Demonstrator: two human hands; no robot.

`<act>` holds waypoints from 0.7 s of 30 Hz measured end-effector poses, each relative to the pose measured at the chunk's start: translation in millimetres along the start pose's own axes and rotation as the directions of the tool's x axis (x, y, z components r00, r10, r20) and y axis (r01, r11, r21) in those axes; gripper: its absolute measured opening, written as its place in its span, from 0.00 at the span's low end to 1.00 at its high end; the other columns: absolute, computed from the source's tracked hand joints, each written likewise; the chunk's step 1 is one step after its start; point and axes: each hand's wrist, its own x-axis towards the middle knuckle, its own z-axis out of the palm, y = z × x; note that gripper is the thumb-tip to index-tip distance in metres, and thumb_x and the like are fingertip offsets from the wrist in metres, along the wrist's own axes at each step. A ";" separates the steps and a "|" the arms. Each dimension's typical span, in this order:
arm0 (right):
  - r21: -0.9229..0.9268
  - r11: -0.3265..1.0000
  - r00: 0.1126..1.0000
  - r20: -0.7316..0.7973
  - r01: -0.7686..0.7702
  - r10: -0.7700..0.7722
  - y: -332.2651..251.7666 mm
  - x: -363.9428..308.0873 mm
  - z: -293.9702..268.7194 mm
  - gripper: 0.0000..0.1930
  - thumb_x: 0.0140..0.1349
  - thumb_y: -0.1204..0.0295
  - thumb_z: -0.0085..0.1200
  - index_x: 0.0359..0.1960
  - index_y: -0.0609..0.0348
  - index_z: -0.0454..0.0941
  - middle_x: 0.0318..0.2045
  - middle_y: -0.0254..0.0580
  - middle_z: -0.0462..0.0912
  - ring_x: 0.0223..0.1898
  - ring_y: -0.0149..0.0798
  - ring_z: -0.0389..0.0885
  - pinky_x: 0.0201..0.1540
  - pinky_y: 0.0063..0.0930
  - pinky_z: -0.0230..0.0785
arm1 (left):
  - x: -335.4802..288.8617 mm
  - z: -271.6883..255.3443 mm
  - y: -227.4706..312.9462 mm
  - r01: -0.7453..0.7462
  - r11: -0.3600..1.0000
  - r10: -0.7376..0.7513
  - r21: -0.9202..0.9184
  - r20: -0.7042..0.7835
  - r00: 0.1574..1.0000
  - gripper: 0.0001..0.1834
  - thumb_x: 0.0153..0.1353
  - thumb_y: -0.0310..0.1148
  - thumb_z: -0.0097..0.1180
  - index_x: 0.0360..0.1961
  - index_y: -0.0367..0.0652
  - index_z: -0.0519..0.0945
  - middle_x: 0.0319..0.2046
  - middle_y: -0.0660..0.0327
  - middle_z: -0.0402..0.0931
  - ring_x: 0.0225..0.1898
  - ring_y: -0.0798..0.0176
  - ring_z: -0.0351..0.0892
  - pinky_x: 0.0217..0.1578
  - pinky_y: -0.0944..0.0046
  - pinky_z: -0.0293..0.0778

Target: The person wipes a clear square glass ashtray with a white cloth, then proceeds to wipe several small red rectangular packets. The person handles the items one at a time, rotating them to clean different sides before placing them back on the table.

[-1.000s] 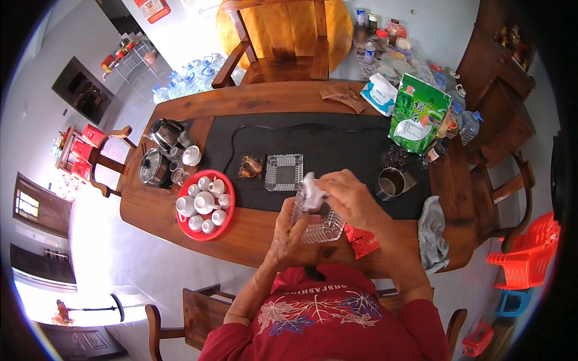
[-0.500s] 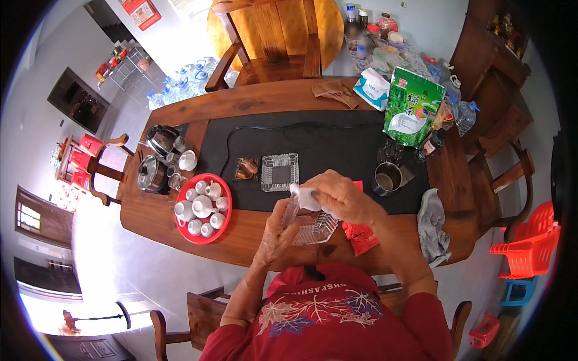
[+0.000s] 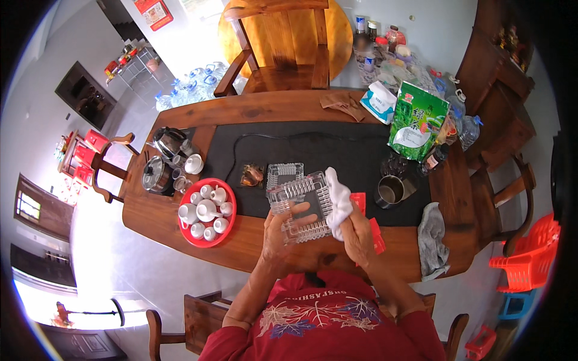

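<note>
My left hand (image 3: 278, 236) grips a square clear glass ashtray (image 3: 295, 190) with ribbed sides by its left edge, fingers showing behind the glass. The ashtray is held tilted above the table's near part. Closed around a white cloth (image 3: 338, 201), my right hand (image 3: 357, 237) presses it along the ashtray's right rim. Just behind, a second square glass dish (image 3: 285, 171) rests on the black mat, partly covered by the held one. Beside that dish lies a small clear packet with brownish contents (image 3: 252, 175). A red packet (image 3: 376, 234) is partly hidden by my right hand.
A red tray (image 3: 208, 242) of white cups and teapots stands left, near a glass-lidded pot (image 3: 156, 174). Right are a metal mug (image 3: 390, 191), a grey towel (image 3: 433, 243) and a green pouch (image 3: 418, 120). A black cable (image 3: 289, 137) crosses the mat (image 3: 337, 150).
The ashtray has turned so its open square frame shows, and it has risen. The cloth has moved from its upper left part to the right rim, with my right hand lower.
</note>
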 end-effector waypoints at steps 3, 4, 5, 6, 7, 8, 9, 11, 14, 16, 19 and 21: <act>0.275 0.961 0.993 0.117 -0.040 0.008 -4.0 -23.4 1.4 0.14 0.68 0.73 0.38 0.52 0.66 0.67 0.36 0.39 0.72 0.30 0.26 0.70 0.31 0.19 0.64 | 6.4 -17.1 -9.2 0.102 0.981 -0.098 -0.165 0.032 0.995 0.17 0.60 0.32 0.45 0.50 0.42 0.67 0.47 0.48 0.74 0.44 0.43 0.78 0.39 0.42 0.78; 0.339 0.941 0.992 0.114 0.005 -0.046 -7.5 -29.2 3.1 0.14 0.68 0.74 0.38 0.52 0.66 0.67 0.38 0.41 0.72 0.30 0.26 0.71 0.32 0.19 0.65 | 8.9 -21.0 -12.2 0.149 0.964 -0.128 -0.220 0.110 0.986 0.17 0.60 0.32 0.45 0.50 0.42 0.67 0.47 0.48 0.74 0.44 0.44 0.78 0.39 0.42 0.78; 0.089 0.946 0.950 -0.017 0.311 -0.311 13.7 -27.8 7.5 0.14 0.68 0.75 0.38 0.53 0.66 0.67 0.41 0.44 0.72 0.34 0.29 0.72 0.35 0.20 0.66 | 10.9 -23.1 -14.1 0.201 0.942 -0.153 -0.269 0.189 0.970 0.17 0.60 0.32 0.45 0.50 0.42 0.67 0.47 0.48 0.74 0.44 0.45 0.78 0.39 0.42 0.78; 0.034 0.957 0.957 -0.024 0.289 -0.289 13.2 -22.7 5.5 0.14 0.68 0.75 0.39 0.52 0.66 0.67 0.42 0.43 0.72 0.35 0.30 0.72 0.36 0.21 0.66 | 9.9 -21.0 -11.8 0.230 0.946 -0.188 -0.230 0.187 0.964 0.17 0.60 0.32 0.45 0.50 0.42 0.67 0.47 0.49 0.74 0.44 0.46 0.78 0.40 0.42 0.78; -0.022 0.965 0.964 -0.034 0.262 -0.262 11.1 -12.8 0.7 0.14 0.67 0.76 0.39 0.52 0.66 0.68 0.42 0.43 0.72 0.36 0.30 0.72 0.37 0.21 0.66 | 6.3 -16.9 -9.0 0.262 0.946 -0.228 -0.193 0.182 0.957 0.17 0.60 0.32 0.46 0.50 0.42 0.67 0.47 0.49 0.75 0.44 0.46 0.78 0.40 0.42 0.78; -0.077 0.970 0.971 -0.046 0.232 -0.236 8.2 -1.6 -3.6 0.13 0.67 0.76 0.39 0.51 0.65 0.68 0.42 0.43 0.72 0.37 0.31 0.72 0.39 0.22 0.66 | 3.5 -15.3 -7.6 0.295 0.943 -0.267 -0.154 0.175 0.948 0.17 0.60 0.32 0.46 0.50 0.42 0.67 0.47 0.49 0.75 0.44 0.47 0.78 0.40 0.42 0.78; -0.033 0.982 0.981 -0.034 0.188 -0.189 1.1 12.0 -6.6 0.13 0.67 0.76 0.39 0.50 0.65 0.69 0.42 0.42 0.72 0.38 0.30 0.72 0.39 0.22 0.66 | 3.8 -17.7 -7.4 0.324 0.943 -0.300 -0.082 0.219 0.929 0.16 0.60 0.32 0.46 0.50 0.41 0.68 0.47 0.50 0.75 0.44 0.48 0.79 0.40 0.43 0.78; 0.006 0.991 0.990 -0.043 0.134 -0.134 -7.1 35.5 -10.9 0.10 0.66 0.76 0.39 0.46 0.63 0.71 0.37 0.36 0.73 0.34 0.26 0.72 0.36 0.21 0.66 | -0.7 -15.5 -11.1 0.378 0.916 -0.345 -0.132 0.221 0.912 0.16 0.60 0.32 0.46 0.50 0.41 0.68 0.47 0.51 0.75 0.43 0.48 0.79 0.40 0.43 0.79; 0.358 0.923 0.990 0.036 -0.142 0.138 0.8 59.1 -10.7 0.10 0.67 0.71 0.40 0.41 0.63 0.73 0.27 0.29 0.73 0.27 0.24 0.69 0.30 0.19 0.63 | -2.4 -11.4 -18.3 0.431 0.875 -0.372 -0.219 0.263 0.890 0.15 0.61 0.33 0.47 0.49 0.42 0.69 0.46 0.52 0.75 0.45 0.47 0.77 0.39 0.44 0.79; 0.273 0.956 0.988 -0.076 -0.107 0.132 11.8 58.6 1.6 0.11 0.68 0.70 0.40 0.41 0.64 0.74 0.28 0.29 0.73 0.28 0.24 0.69 0.31 0.19 0.63 | 4.7 -22.0 -19.4 0.459 0.842 -0.352 -0.283 0.356 0.865 0.14 0.61 0.33 0.48 0.48 0.45 0.70 0.49 0.53 0.74 0.48 0.46 0.76 0.41 0.43 0.77; 0.098 0.980 0.969 -0.196 0.174 -0.153 19.7 28.6 22.0 0.15 0.67 0.72 0.40 0.52 0.64 0.71 0.38 0.35 0.76 0.41 0.25 0.71 0.43 0.18 0.64 | 12.3 -24.0 -24.8 0.355 0.850 -0.252 -0.390 0.290 0.923 0.13 0.62 0.35 0.48 0.47 0.46 0.71 0.51 0.53 0.73 0.49 0.47 0.75 0.42 0.44 0.76; -0.055 0.956 0.954 -0.075 0.288 -0.291 15.4 11.5 21.1 0.18 0.67 0.76 0.39 0.58 0.66 0.62 0.57 0.46 0.65 0.58 0.40 0.64 0.60 0.32 0.54 | 16.2 -19.7 -24.1 0.260 0.856 -0.183 -0.447 0.209 0.961 0.12 0.62 0.35 0.48 0.46 0.46 0.69 0.51 0.52 0.72 0.50 0.46 0.75 0.42 0.45 0.76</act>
